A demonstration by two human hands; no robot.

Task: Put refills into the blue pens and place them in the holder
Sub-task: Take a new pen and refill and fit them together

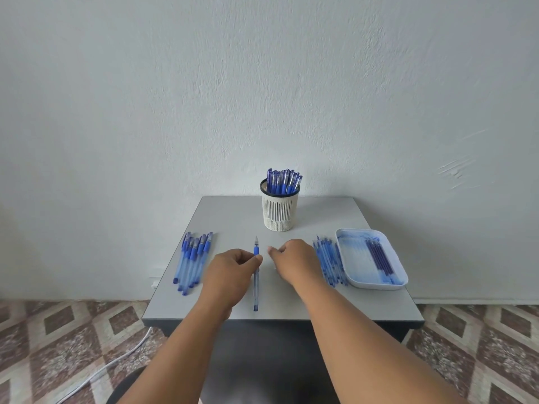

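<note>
Pale textured wall [262, 83] rises behind a small grey desk [233, 217], which stands on a floor of brown and cream diamond tiles [58, 330]. At the far middle of the desk stands a cream slotted holder [280, 212] with a dark rim, holding a bunch of capped blue pens [284, 182] upright. On the left lies a row of pen barrels with blue grips [192, 259]. On the right lies a row of thin blue refills [329, 262], just beside a white tray [393, 282] that holds several darker refills [379, 256]. The left hand [230, 271] has its fingers curled round a single blue pen [256, 284], which points away from the person with its tip toward the holder and its near end at the desk edge. The right hand [294, 259] rests near the pen, fingers loosely curled and holding nothing visible. A white cable [116, 363] trails across the floor at the near left.
</note>
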